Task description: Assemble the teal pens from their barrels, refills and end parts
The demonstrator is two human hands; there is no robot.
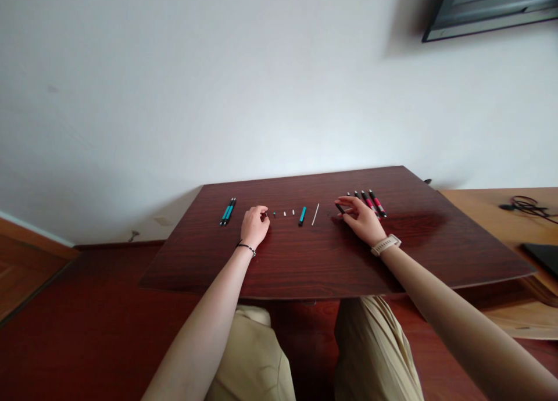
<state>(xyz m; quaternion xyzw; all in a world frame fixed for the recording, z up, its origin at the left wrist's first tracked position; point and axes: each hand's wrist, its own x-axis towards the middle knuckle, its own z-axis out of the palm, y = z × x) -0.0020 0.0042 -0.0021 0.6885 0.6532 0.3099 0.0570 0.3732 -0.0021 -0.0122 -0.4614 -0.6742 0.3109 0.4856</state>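
On the dark wooden table [331,261], my left hand [254,225] pinches a tiny dark pen part at its fingertips. My right hand [361,218] grips a short black pen piece [340,208] lying against the tabletop. Between the hands lie small loose pen parts [284,213], a teal pen barrel [302,215] and a thin white refill [315,214]. Two teal pens [227,211] lie left of my left hand. Several red and black pens [370,202] lie just beyond my right hand.
A white wall rises right behind the table. A lighter wooden surface [492,215] at the right carries a black cable [525,206] and a dark flat object [543,254]. My knees in tan trousers sit under the table's near edge.
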